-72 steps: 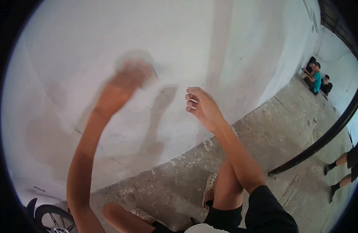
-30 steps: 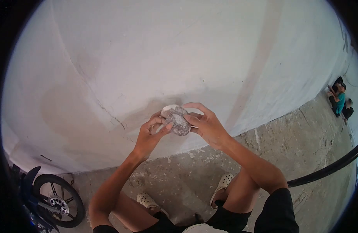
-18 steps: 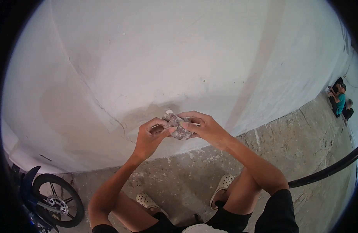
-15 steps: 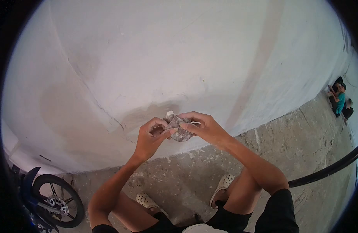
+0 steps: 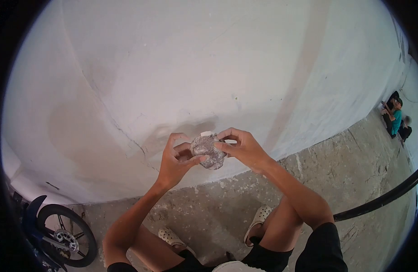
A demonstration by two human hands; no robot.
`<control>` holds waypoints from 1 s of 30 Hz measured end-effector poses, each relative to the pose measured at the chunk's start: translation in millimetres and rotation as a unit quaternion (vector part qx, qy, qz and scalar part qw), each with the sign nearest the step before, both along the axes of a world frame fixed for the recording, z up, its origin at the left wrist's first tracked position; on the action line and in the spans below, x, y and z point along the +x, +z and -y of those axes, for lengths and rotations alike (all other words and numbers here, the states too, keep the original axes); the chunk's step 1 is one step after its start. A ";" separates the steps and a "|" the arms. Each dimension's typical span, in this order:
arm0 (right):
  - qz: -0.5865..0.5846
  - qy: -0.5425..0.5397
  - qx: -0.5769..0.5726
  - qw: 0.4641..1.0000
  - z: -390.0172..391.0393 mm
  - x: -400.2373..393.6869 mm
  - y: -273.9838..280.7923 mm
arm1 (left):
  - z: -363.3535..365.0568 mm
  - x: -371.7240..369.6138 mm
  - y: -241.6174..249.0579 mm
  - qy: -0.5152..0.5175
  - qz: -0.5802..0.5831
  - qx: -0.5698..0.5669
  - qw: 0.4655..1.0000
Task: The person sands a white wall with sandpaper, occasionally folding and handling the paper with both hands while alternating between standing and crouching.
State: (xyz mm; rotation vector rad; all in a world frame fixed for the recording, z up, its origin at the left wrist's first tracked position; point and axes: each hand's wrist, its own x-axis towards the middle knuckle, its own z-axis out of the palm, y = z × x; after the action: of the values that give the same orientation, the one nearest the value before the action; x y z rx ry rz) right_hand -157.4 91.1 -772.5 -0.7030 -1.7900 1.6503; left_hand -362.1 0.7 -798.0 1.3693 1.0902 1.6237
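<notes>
Between my two hands is a small, rounded, mottled grey piece, crumpled like cloth [image 5: 208, 149], with a white bit [image 5: 207, 133] at its top edge. My left hand [image 5: 176, 156] grips its left side, the thumb lying over the lower left edge and the fingers curled around behind. My right hand [image 5: 241, 147] pinches the upper right edge between thumb and fingers. The piece is held up in front of the wall, above the floor.
A pale, cracked, stained wall [image 5: 195, 68] rises ahead. Below is a rough concrete floor [image 5: 327, 172]. A motorbike's front wheel [image 5: 67, 235] stands at lower left. A black curved bar [image 5: 381, 197] crosses at right. Beyond it, people [image 5: 392, 118] sit by the wall.
The grey piece, creased with a raised fold before, now shows a broader, flatter face. My left thumb has moved onto its lower left edge, and both hands keep hold of it.
</notes>
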 end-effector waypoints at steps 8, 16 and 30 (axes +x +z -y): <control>-0.002 0.003 -0.063 0.998 0.3 1.0 0.6 | -1.6 -14.9 3.1 -0.014 -0.105 -0.081 0.991; -0.206 0.013 -0.292 0.934 -7.9 -5.6 -26.1 | -3.5 -12.9 0.5 -0.025 -0.048 -0.084 0.995; -0.073 -0.264 0.096 0.957 31.6 -42.3 14.9 | 1.6 12.1 18.4 -0.034 0.089 -0.004 0.995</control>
State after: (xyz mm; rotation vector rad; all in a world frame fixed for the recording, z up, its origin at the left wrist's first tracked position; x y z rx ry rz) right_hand -199.6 59.5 -757.6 -0.8537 -1.4663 1.1260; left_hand -349.9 -1.0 -779.6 1.2166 0.9346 1.6543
